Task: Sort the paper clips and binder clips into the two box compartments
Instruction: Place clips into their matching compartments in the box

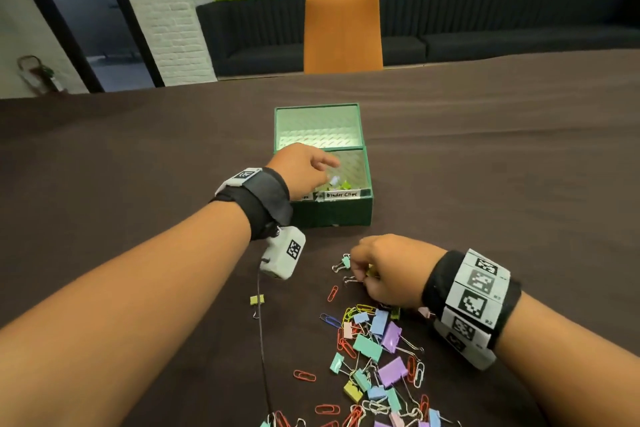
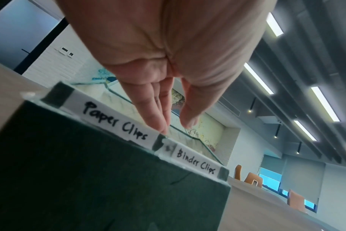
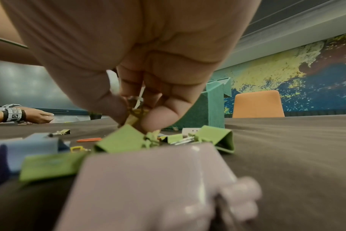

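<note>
Left hand (image 1: 300, 166) above the near compartment end of the green box (image 1: 332, 211), fingers (image 2: 158, 109) straight and loosely spread, pointing down past the rim, holding nothing; fingertips just over the divider between the labels "Paper Clips" (image 2: 117, 120) and "Binder Clips" (image 1: 341, 194). Small clips, blurred, inside the right compartment beneath the left hand. Box lid (image 1: 318, 126) open and upright beyond the left hand.

Right hand (image 1: 388, 270) low over the table (image 1: 485, 156), nearer than the box, fingers curled, pinching a yellow binder clip (image 3: 133, 119) between thumb and fingertips, at the far edge of the pile. Mint binder clip (image 1: 344, 262) just left of the right hand's fingertips; red paper clip (image 1: 332, 293) nearby on the left. Mixed pile of binder clips and paper clips (image 1: 377, 357) below the right wrist, toward the near table edge. Lone yellow binder clip (image 1: 257, 300) between the two forearms, apart from the pile. Orange chair (image 1: 343, 31) at the far side of the table, beyond both hands.
</note>
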`<move>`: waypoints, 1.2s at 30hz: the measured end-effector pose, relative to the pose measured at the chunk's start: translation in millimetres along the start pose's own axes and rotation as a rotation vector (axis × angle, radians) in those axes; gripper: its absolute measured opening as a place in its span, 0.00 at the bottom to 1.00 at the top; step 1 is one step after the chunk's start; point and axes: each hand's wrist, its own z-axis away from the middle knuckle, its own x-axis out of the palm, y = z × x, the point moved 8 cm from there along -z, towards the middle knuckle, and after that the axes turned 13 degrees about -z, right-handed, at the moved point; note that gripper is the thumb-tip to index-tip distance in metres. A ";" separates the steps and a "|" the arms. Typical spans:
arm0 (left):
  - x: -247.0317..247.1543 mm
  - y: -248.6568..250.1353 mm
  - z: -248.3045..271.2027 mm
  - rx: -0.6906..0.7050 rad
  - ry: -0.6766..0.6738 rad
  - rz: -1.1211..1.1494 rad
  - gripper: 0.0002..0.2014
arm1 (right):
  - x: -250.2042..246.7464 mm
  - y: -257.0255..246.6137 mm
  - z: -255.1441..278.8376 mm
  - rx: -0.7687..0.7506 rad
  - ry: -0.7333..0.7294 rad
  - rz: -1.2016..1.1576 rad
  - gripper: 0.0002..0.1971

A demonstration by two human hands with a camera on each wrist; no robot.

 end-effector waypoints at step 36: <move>96.5 56.0 117.0 0.290 -0.464 -0.406 0.15 | 0.7 22.5 -5.2 0.170 0.020 0.113 0.04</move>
